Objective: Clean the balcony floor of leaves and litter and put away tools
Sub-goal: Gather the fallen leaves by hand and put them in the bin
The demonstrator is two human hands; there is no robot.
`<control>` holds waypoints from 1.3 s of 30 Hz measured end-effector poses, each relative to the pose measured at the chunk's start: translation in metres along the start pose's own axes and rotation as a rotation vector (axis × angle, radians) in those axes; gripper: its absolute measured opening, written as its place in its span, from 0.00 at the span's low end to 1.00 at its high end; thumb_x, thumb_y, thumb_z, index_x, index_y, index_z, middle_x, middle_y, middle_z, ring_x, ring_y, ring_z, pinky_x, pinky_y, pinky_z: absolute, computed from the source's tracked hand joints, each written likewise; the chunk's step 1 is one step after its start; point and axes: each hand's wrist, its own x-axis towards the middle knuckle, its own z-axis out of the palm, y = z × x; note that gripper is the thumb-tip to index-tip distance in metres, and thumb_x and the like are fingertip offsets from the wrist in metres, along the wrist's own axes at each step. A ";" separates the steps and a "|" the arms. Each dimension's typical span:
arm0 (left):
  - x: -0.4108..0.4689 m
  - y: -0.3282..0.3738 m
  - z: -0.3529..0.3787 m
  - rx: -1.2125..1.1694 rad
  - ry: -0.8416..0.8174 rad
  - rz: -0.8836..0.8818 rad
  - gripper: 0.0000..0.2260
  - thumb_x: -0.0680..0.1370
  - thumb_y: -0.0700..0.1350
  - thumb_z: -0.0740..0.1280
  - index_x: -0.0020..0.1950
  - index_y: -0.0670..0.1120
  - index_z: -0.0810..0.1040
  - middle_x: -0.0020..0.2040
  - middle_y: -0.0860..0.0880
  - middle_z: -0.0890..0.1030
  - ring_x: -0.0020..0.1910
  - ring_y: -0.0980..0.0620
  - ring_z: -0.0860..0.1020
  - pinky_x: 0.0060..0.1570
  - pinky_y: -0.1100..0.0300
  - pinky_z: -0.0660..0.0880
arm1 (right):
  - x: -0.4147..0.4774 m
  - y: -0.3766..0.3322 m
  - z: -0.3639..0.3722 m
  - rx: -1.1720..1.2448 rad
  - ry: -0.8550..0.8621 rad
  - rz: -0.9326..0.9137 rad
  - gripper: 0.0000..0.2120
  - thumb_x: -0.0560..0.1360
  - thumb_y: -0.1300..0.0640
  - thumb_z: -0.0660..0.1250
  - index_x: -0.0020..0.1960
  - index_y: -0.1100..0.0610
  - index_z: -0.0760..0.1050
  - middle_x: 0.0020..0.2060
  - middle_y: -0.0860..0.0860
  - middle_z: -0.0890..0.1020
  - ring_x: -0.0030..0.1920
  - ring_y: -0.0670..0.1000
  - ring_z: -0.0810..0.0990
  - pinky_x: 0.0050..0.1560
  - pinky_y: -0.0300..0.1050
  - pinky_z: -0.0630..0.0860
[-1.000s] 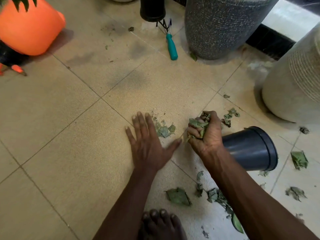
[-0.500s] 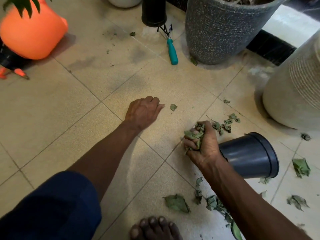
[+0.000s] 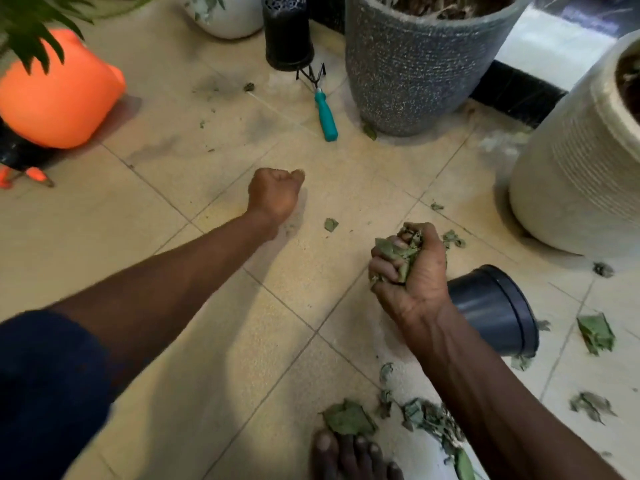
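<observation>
A handful of leaves (image 3: 398, 252) was gripped by curled fingers of the right hand (image 3: 415, 282); the left hand (image 3: 273, 197) was fisted, contents unseen. Loose leaves (image 3: 349, 417) and the rake (image 3: 325, 116) lay uncollected.

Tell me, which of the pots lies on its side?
The small dark pot beside the right hand; the grey planter and the cream planter stand upright.

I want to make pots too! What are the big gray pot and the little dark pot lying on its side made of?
The big gray pot looks like rough, speckled stone or concrete, maybe textured plastic. The little dark pot looks like smooth plastic: faint sheen, thin rim.
</observation>
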 end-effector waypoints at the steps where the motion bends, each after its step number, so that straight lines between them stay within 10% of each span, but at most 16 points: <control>1: -0.017 0.022 0.004 -0.226 -0.043 -0.128 0.18 0.82 0.49 0.69 0.33 0.51 0.71 0.27 0.54 0.67 0.24 0.56 0.63 0.26 0.64 0.61 | -0.005 -0.007 0.004 0.039 -0.011 -0.034 0.14 0.78 0.56 0.60 0.35 0.51 0.65 0.27 0.46 0.65 0.21 0.43 0.61 0.14 0.35 0.56; 7: -0.145 0.133 0.047 -0.656 -0.277 -0.230 0.17 0.83 0.46 0.66 0.35 0.49 0.68 0.24 0.54 0.64 0.19 0.57 0.59 0.19 0.68 0.54 | -0.064 -0.058 0.037 0.231 -0.061 -0.306 0.08 0.66 0.55 0.65 0.33 0.50 0.66 0.28 0.44 0.66 0.24 0.43 0.61 0.17 0.35 0.54; 14: -0.294 0.263 0.130 -0.713 -0.415 0.060 0.23 0.81 0.53 0.69 0.29 0.47 0.71 0.27 0.47 0.71 0.22 0.48 0.71 0.24 0.58 0.68 | -0.213 -0.167 0.055 0.232 -0.109 -0.641 0.19 0.82 0.52 0.51 0.37 0.56 0.71 0.28 0.52 0.74 0.18 0.48 0.68 0.16 0.33 0.63; 23: -0.593 0.377 0.204 -0.697 -0.865 0.107 0.26 0.82 0.55 0.67 0.25 0.47 0.72 0.26 0.51 0.70 0.32 0.49 0.70 0.36 0.55 0.71 | -0.494 -0.300 -0.042 0.252 0.199 -1.172 0.10 0.76 0.54 0.62 0.38 0.55 0.74 0.34 0.54 0.79 0.30 0.54 0.79 0.31 0.41 0.77; 28: -0.729 0.353 0.252 -0.455 -1.071 0.292 0.19 0.79 0.59 0.67 0.31 0.55 0.83 0.31 0.50 0.82 0.40 0.43 0.83 0.49 0.45 0.82 | -0.588 -0.314 -0.150 0.376 0.390 -1.342 0.16 0.66 0.49 0.67 0.47 0.59 0.80 0.43 0.59 0.83 0.41 0.58 0.83 0.40 0.46 0.80; 39: -1.057 0.169 0.257 0.130 -1.861 0.450 0.22 0.82 0.54 0.67 0.33 0.43 0.79 0.31 0.49 0.80 0.35 0.47 0.79 0.45 0.47 0.79 | -0.809 -0.190 -0.430 1.022 0.948 -1.654 0.11 0.70 0.50 0.63 0.35 0.56 0.76 0.34 0.55 0.79 0.33 0.55 0.79 0.31 0.40 0.76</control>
